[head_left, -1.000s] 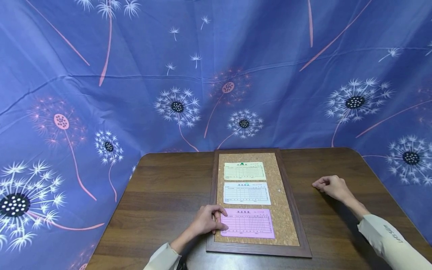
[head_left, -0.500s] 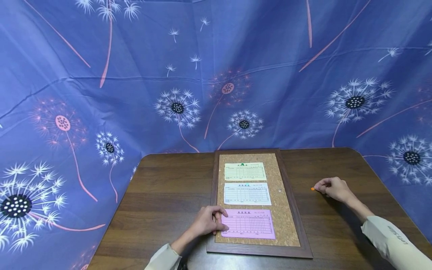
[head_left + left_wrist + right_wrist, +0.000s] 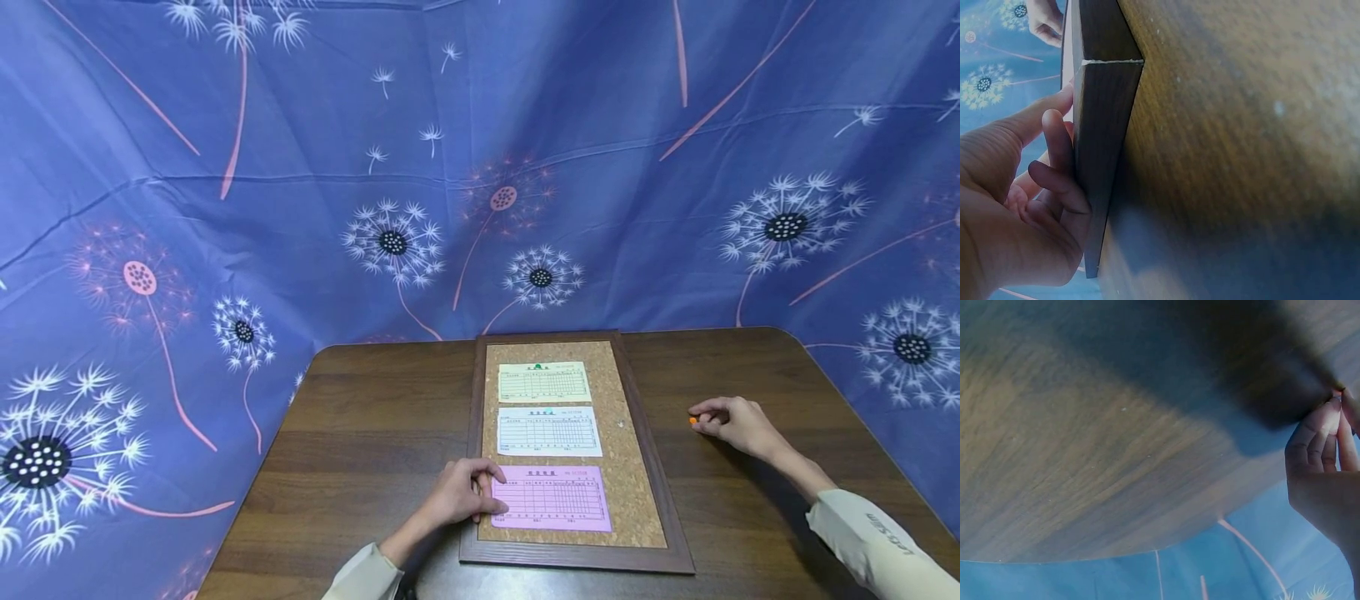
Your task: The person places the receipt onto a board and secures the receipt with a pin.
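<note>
A pink slip [image 3: 551, 498] with a printed table lies on the framed corkboard [image 3: 641, 517]. My left hand [image 3: 459, 492] presses the slip's left edge with thumb and forefinger spread apart. In the left wrist view, the other fingers of the left hand [image 3: 1035, 194] bend against the side of the wooden frame [image 3: 1100, 125]. To the right of the board, low over the table, my right hand [image 3: 738, 425] pinches a small orange push pin [image 3: 693, 421]. Most of the pin is hidden by the fingertips in the right wrist view, where the right hand [image 3: 1325, 450] shows at the right edge.
Higher on the board are a white slip [image 3: 549, 433] with a teal pin and a pale yellow slip [image 3: 543, 383] with a green pin. A small whitish spot marks the cork at right. The brown wooden table [image 3: 375, 425] meets a blue dandelion-print cloth [image 3: 450, 250] behind.
The orange push pin, hidden at first, now shows between my right fingertips, which have turned slightly around it. The left hand stays on the pink slip.
</note>
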`<state>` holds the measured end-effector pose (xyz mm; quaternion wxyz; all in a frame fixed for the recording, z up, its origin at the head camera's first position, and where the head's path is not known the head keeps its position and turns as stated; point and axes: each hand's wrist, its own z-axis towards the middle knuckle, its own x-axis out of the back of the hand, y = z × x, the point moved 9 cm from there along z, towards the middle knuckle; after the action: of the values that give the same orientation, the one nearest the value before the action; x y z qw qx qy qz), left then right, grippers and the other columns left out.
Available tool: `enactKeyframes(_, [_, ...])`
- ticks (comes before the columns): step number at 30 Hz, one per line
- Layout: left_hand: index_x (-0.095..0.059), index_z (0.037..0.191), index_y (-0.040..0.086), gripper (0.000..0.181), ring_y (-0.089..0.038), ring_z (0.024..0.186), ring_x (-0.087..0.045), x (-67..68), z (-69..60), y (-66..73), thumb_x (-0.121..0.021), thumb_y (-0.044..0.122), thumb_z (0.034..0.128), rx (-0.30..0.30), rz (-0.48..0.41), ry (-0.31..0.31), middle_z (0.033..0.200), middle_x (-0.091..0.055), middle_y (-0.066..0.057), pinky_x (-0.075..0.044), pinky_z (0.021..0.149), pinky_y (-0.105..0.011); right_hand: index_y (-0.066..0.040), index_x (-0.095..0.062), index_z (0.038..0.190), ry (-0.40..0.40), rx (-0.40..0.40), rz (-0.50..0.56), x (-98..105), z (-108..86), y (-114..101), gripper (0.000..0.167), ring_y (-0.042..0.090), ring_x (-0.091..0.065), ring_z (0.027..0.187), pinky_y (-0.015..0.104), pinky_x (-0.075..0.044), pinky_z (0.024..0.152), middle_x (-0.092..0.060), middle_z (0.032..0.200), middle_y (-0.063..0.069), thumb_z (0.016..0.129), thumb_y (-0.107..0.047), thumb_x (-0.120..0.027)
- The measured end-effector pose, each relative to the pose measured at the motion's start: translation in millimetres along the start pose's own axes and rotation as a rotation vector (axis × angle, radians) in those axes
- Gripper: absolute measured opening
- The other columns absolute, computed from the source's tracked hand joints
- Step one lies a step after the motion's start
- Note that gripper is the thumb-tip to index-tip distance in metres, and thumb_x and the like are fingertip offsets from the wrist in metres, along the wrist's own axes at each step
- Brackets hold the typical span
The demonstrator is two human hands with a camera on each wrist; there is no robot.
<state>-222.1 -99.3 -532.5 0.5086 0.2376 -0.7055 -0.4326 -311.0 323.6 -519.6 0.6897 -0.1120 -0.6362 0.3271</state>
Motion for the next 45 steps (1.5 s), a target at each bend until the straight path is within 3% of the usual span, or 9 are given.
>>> enactKeyframes(8, [-0.072, 0.096, 0.007, 0.030, 0.000, 0.037, -0.050, 1.0, -0.3, -1.4, -0.090, 0.005, 0.0719, -0.003, 0.000, 0.010, 0.063, -0.068, -0.008, -0.036, 0.042, -0.015, -0.002, -0.079, 0.092, 0.056, 0.124, -0.020, 2, 4.9, -13, 0.010, -0.011, -0.056, 0.067, 0.015, -0.048, 0.058, -0.074, 0.078, -0.001, 0.082, 0.000, -0.081])
enactKeyframes(13, [-0.072, 0.096, 0.007, 0.029, 0.001, 0.037, -0.048, -0.1, -0.2, -3.4, -0.090, 0.006, 0.0724, 0.006, -0.002, 0.004, 0.061, -0.066, -0.004, -0.035, 0.041, -0.015, -0.002, -0.080, 0.090, 0.071, 0.183, -0.063, 1, 5.2, -18, 0.011, -0.011, -0.056, 0.069, 0.019, -0.050, 0.057, -0.075, 0.079, 0.002, 0.080, 0.001, -0.082])
enactKeyframes(20, [-0.072, 0.095, 0.009, 0.029, 0.001, 0.037, -0.047, -0.8, 0.0, -4.5, -0.090, 0.005, 0.0719, 0.029, 0.002, 0.000, 0.058, -0.062, 0.006, -0.034, 0.041, -0.014, 0.000, -0.080, 0.095, 0.035, 0.207, -0.056, -3, 4.1, -20, 0.015, -0.010, -0.056, 0.068, 0.020, -0.049, 0.057, -0.074, 0.079, -0.002, 0.080, 0.001, -0.081])
enactKeyframes(25, [-0.072, 0.095, 0.008, 0.029, 0.001, 0.036, -0.047, -0.3, -0.5, -4.0, -0.090, 0.005, 0.0717, 0.029, -0.001, 0.004, 0.058, -0.062, 0.005, -0.033, 0.041, -0.014, -0.001, -0.080, 0.092, 0.053, 0.238, -0.063, -2, 6.8, -23, 0.013, -0.010, -0.058, 0.070, 0.020, -0.050, 0.057, -0.076, 0.079, 0.002, 0.079, 0.003, -0.081])
enactKeyframes(33, [-0.072, 0.095, 0.006, 0.030, 0.002, 0.037, -0.047, -0.4, -1.3, -1.4, -0.090, 0.003, 0.0710, 0.002, -0.025, 0.001, 0.060, -0.066, -0.005, -0.034, 0.039, -0.013, 0.000, -0.080, 0.091, 0.017, 0.146, -0.099, -7, 10.5, -15, 0.010, -0.005, -0.064, 0.070, 0.024, -0.055, 0.059, -0.078, 0.083, 0.010, 0.082, -0.003, -0.081])
enactKeyframes(38, [-0.072, 0.095, 0.007, 0.030, 0.002, 0.036, -0.047, -0.9, -1.0, -1.9, -0.090, 0.003, 0.0711, 0.008, -0.023, 0.001, 0.060, -0.065, -0.002, -0.033, 0.040, -0.013, -0.003, -0.081, 0.089, -0.010, 0.068, -0.128, -7, 12.7, -12, 0.011, 0.009, -0.072, 0.071, 0.029, -0.056, 0.062, -0.079, 0.082, 0.010, 0.083, -0.011, -0.082])
enactKeyframes(45, [-0.072, 0.095, 0.007, 0.030, 0.002, 0.036, -0.046, -0.9, -0.7, -2.6, -0.090, 0.004, 0.0714, 0.017, -0.015, 0.007, 0.059, -0.064, 0.001, -0.032, 0.039, -0.013, -0.006, -0.081, 0.085, -0.007, 0.057, -0.153, -7, 13.9, -17, 0.006, 0.025, -0.076, 0.074, 0.036, -0.057, 0.063, -0.079, 0.079, 0.006, 0.083, -0.011, -0.082])
